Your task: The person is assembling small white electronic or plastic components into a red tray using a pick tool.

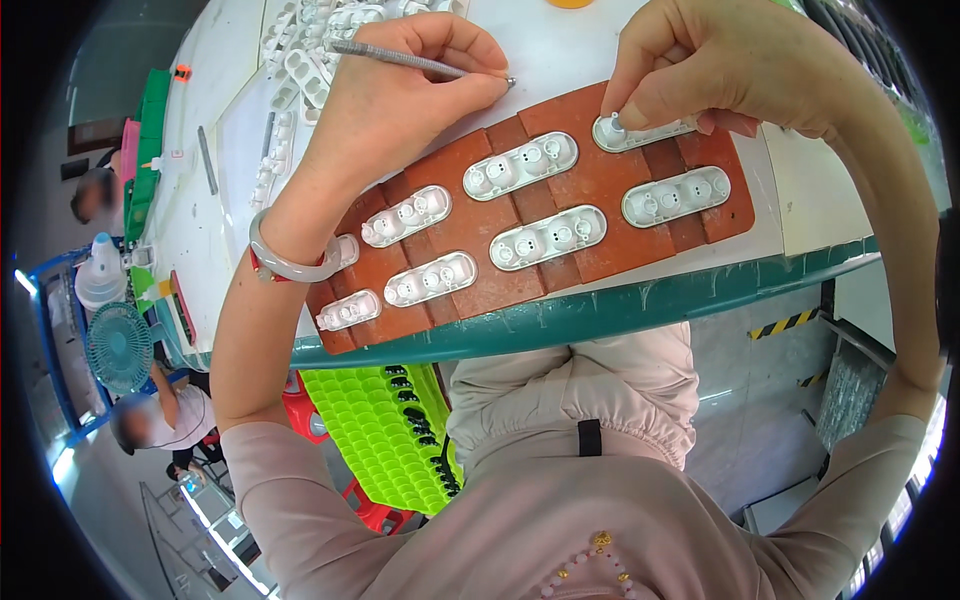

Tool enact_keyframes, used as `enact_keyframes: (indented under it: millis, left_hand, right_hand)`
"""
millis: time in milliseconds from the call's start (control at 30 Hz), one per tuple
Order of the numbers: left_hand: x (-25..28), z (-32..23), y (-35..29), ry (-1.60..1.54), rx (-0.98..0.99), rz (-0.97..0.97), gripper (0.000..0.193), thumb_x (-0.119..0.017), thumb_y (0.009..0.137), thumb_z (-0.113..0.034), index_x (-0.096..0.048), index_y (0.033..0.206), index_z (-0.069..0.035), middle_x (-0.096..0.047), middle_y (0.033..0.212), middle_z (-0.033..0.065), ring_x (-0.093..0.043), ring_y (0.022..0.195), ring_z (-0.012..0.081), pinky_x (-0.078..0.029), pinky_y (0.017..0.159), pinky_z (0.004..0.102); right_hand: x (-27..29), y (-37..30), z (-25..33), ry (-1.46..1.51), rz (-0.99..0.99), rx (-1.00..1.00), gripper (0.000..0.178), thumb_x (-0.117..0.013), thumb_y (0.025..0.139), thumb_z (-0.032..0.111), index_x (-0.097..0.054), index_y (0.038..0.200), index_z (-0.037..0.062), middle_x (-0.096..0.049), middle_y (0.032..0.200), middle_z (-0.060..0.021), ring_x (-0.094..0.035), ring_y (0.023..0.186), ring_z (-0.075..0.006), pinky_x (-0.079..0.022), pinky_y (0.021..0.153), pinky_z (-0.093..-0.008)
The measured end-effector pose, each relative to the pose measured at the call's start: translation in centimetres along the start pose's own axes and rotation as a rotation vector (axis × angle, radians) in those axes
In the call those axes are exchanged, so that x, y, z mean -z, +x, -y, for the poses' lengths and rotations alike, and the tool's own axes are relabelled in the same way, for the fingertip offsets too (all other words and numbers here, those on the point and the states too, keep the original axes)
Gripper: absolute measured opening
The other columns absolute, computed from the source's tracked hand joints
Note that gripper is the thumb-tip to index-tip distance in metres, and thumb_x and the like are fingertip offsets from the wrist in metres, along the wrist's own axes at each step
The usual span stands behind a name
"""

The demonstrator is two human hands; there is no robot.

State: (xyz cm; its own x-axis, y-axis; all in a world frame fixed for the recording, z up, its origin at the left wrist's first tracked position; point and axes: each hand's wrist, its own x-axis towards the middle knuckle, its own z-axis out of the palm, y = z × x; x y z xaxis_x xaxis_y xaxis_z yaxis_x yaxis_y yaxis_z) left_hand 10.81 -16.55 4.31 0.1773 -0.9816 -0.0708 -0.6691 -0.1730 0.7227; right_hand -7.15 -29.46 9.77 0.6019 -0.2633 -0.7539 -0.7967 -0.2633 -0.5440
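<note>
My left hand [415, 95] is closed around a thin, ridged metal pen-like tool [400, 58], its tip by my fingertips above the board. A reddish-brown board [460, 315] lies tilted before me, carrying two rows of white oval molded pieces with small raised figures, such as one oval piece [520, 166] in the far row and another [548, 238] in the near row. At the board's far right, thumb and finger of my right hand [720, 70] pinch down at a white oval piece [640, 134], partly covering it. Whatever sits between those fingertips is too small to name.
Loose white pieces [305, 75] are heaped at the table's far left. A metal rod [207, 160] lies left of them, and a green bin [150, 150] stands at the left edge. Below the table's green edge [450, 340] is a bright green padded item [375, 420]. A teal fan [120, 345] is further left.
</note>
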Motion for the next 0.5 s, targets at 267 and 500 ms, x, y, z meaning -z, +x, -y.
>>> enact_keyframes:
  millis: [267, 500]
  left_hand:
    - [0.9, 0.4, 0.9, -0.042, 0.008, 0.101, 0.009, -0.071, 0.079, -0.008, -0.065, 0.084, -0.004, -0.065, 0.08, -0.0011, -0.059, 0.076, 0.0059, -0.046, 0.071, 0.0201]
    - [0.6, 0.3, 1.5, -0.113, 0.004, 0.121, 0.009, -0.07, 0.078, -0.007, -0.065, 0.084, -0.004, -0.064, 0.08, -0.0005, -0.059, 0.076, 0.0069, -0.045, 0.072, 0.0201]
  right_hand:
    - [-0.3, -0.1, 0.4, -0.001, -0.038, -0.043, 0.02, -0.068, 0.086, 0.019, -0.071, 0.096, 0.0015, -0.06, 0.062, -0.0025, -0.047, 0.049, -0.0078, -0.033, 0.044, -0.0207]
    - [-0.7, -0.6, 0.6, 0.024, -0.113, -0.142, 0.019, -0.069, 0.084, 0.015, -0.071, 0.094, -0.0003, -0.062, 0.063, -0.0036, -0.046, 0.046, -0.0085, -0.032, 0.042, -0.0206]
